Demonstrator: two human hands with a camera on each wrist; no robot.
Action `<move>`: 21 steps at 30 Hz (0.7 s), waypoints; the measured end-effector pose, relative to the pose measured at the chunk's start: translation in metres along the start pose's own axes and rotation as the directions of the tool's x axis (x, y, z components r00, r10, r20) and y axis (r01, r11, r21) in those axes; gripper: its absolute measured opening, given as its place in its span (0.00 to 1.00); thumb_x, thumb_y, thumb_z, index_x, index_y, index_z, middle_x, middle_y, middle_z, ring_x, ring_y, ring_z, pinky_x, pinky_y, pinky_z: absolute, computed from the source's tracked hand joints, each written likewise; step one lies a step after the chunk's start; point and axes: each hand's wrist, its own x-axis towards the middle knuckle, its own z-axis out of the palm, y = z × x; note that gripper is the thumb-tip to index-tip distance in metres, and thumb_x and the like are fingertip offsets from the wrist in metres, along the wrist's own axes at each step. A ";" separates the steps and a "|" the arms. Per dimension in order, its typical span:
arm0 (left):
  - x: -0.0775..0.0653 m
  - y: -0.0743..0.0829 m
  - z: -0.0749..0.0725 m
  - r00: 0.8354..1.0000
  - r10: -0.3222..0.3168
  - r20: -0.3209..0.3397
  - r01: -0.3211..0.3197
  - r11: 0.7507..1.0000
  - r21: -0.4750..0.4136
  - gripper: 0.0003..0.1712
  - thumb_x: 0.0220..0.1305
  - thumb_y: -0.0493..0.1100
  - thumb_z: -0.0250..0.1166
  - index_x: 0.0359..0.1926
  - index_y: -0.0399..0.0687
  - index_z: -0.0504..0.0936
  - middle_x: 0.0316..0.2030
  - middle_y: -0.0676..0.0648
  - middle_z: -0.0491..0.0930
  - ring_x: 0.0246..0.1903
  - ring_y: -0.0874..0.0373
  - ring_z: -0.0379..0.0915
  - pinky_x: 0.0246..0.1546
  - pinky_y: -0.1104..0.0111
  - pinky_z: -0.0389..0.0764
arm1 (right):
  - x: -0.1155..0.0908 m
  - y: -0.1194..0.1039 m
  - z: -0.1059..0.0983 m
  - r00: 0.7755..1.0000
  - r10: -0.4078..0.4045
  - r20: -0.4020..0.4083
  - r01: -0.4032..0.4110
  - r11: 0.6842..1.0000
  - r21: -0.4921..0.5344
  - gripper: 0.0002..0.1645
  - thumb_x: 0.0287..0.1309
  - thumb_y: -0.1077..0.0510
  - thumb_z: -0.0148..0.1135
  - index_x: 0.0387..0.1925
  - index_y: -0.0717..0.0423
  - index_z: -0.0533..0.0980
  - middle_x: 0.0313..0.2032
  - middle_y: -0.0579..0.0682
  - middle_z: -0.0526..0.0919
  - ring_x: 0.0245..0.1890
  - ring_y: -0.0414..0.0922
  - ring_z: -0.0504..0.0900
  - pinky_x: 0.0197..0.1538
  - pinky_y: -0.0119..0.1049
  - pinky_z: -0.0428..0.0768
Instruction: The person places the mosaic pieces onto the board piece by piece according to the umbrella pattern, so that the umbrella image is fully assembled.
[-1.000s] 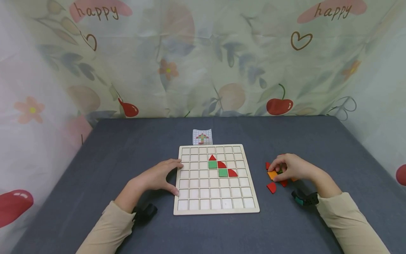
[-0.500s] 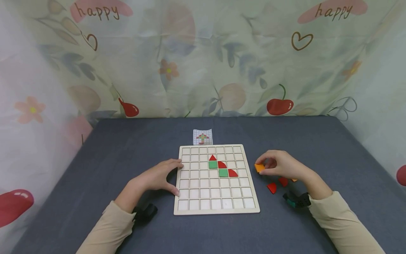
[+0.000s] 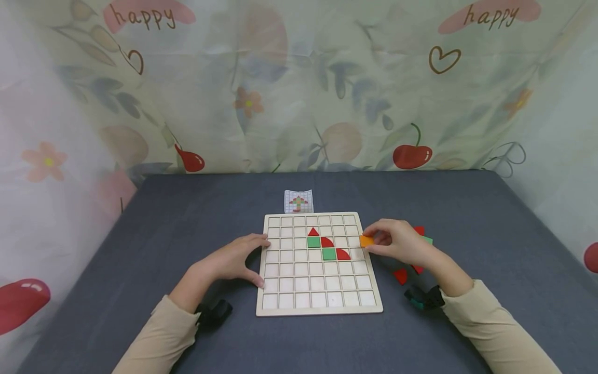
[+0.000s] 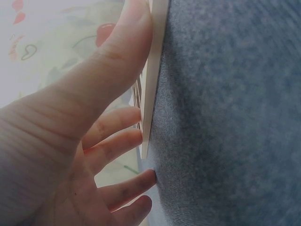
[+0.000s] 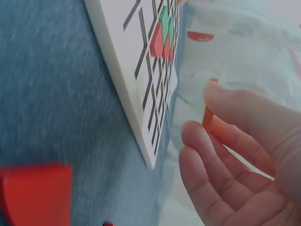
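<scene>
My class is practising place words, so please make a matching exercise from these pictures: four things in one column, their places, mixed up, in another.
Things
1. Orange tile
2. Picture card
3. Left hand
4. Red triangle

Places
A. Touching the left edge of the board
B. In the cell just beyond a green square
C. Between the fingers and thumb of the right hand
D. Just beyond the board's far edge

Right pairs: 1-C, 2-D, 3-A, 4-B
</scene>
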 end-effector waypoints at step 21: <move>0.000 -0.001 0.000 1.000 0.001 -0.002 -0.001 1.000 0.000 0.52 0.41 0.57 0.75 0.65 0.39 0.64 0.69 0.38 0.58 0.68 0.41 0.54 0.65 0.48 0.59 | 0.016 -0.025 0.024 0.999 0.046 -0.008 -0.046 0.999 0.020 0.18 0.50 0.60 0.68 0.44 0.60 0.79 0.39 0.54 0.79 0.34 0.41 0.80 0.38 0.28 0.79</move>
